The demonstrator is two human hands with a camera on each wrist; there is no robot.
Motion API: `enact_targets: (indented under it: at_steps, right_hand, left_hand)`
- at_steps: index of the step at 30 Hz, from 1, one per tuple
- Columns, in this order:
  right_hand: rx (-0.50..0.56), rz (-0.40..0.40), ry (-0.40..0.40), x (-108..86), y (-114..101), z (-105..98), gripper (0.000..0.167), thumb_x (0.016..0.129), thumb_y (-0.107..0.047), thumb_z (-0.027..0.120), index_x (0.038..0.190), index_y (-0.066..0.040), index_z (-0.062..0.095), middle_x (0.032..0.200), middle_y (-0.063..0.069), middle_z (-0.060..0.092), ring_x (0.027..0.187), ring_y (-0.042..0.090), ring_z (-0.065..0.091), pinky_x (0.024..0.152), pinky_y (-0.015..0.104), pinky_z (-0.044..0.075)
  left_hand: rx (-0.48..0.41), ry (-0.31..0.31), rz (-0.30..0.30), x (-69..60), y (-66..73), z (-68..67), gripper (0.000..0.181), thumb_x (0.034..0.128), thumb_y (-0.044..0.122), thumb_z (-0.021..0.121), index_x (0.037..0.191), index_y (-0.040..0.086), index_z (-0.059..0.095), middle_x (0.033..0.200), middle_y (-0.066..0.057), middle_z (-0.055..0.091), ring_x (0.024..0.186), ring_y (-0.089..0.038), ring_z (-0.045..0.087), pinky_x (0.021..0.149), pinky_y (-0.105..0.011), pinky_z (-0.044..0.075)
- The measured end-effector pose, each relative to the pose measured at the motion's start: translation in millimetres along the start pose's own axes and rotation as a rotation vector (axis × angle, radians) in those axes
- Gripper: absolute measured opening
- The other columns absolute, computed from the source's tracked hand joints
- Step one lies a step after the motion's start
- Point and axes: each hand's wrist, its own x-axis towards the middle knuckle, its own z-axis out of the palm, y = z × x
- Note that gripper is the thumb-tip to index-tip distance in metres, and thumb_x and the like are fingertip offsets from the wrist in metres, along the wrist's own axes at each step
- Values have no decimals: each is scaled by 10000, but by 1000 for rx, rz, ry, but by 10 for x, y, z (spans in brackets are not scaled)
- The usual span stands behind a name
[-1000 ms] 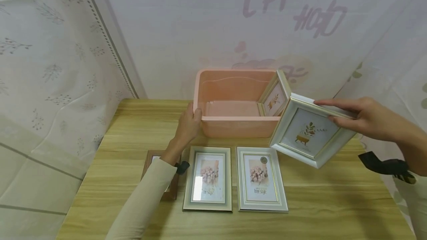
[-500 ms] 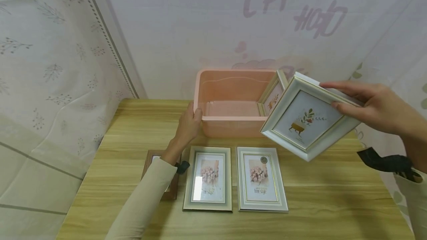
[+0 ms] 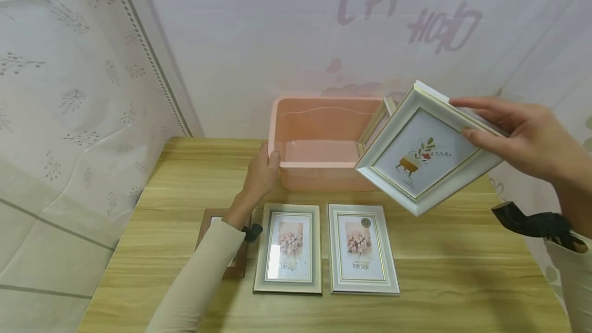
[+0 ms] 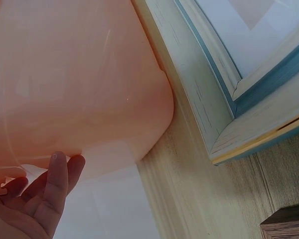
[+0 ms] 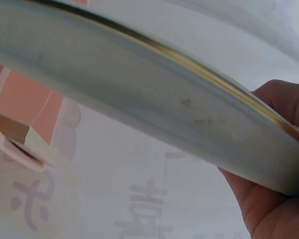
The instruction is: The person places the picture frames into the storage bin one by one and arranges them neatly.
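My right hand [image 3: 522,135] grips a white picture frame [image 3: 423,155] by its right edge, thumb on the front and fingers behind. This frame is tilted in the air, covering the right front of a pink plastic bin [image 3: 328,173]. In the right wrist view the edge of the white picture frame [image 5: 139,99] crosses close to the camera. My left hand [image 3: 261,171] holds the bin's left rim, thumb outside; the left wrist view shows that hand [image 4: 40,199] at the rim. Inside the bin, a second picture frame [image 3: 372,125] leans at the right end, partly hidden.
On the wooden table [image 3: 444,281] lie a cream picture frame [image 3: 289,288] and a white-and-gold picture frame [image 3: 365,288] side by side. A brown picture frame [image 3: 238,266] sits partly under my left forearm. A printed cloth [image 3: 231,40] hangs behind the bin.
My right hand has lifted the white picture frame upward and slightly left, tilting it further over the bin's right end. My left hand stays at the rim.
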Motion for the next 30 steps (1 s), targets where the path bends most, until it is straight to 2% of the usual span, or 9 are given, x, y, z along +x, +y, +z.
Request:
enact_targets:
  at_steps: [7, 14, 16, 19, 24, 26, 30]
  right_hand:
    - [16, 27, 20, 44, -28, 12, 607, 856, 170, 607, 1417, -46, 524, 1165, -247, 593, 915, -106, 625, 630, 99, 514]
    - [131, 188, 112, 100, -25, 6, 571, 895, 89, 610, 1421, -124, 540, 1114, -253, 603, 860, -112, 621, 614, 78, 497]
    - [116, 214, 135, 118, -25, 8, 570, 900, 70, 613, 1422, -145, 542, 1127, -245, 591, 859, -122, 609, 620, 66, 488]
    - [100, 259, 161, 147, -35, 15, 567, 910, 40, 611, 1427, -181, 538, 1186, -107, 621, 843, -127, 594, 624, 55, 478]
    - [71, 334, 180, 220, -49, 41, 566, 934, -11, 597, 1447, -236, 512, 1327, 267, 559, 850, -118, 562, 641, 40, 462]
    - [72, 366, 190, 262, -45, 47, 562, 938, -29, 599, 1447, -251, 510, 1349, 284, 546, 852, -104, 562, 646, 40, 462]
    - [96, 416, 203, 363, -28, 50, 564, 935, -43, 606, 1443, -271, 514, 1382, 229, 550, 861, -75, 574, 664, 43, 465]
  left_hand:
    - [-3, 8, 3, 11, -16, 9, 272, 993, 261, 345, 1058, 45, 496, 705, -70, 484, 596, -234, 452, 472, -346, 343]
    - [-4, 6, 4, 15, -20, 8, 273, 985, 283, 339, 1022, 57, 488, 702, -65, 479, 587, -230, 447, 470, -344, 347]
    - [-7, 3, 5, 16, -20, 8, 279, 982, 293, 335, 1021, 62, 487, 706, -62, 474, 586, -225, 441, 470, -341, 348]
    - [-7, 3, 8, 20, -22, 7, 284, 979, 300, 330, 1014, 65, 486, 700, -59, 473, 578, -217, 435, 465, -338, 343]
    - [-15, -3, 15, 21, -27, 9, 299, 977, 305, 324, 1019, 56, 483, 683, -58, 475, 541, -197, 421, 432, -317, 324]
    - [-17, -4, 18, 19, -29, 9, 303, 975, 306, 320, 1018, 53, 481, 675, -57, 473, 528, -188, 411, 422, -307, 313]
    - [-21, -9, 18, 11, -30, 5, 297, 974, 301, 316, 1014, 55, 477, 665, -57, 469, 509, -178, 392, 410, -295, 299]
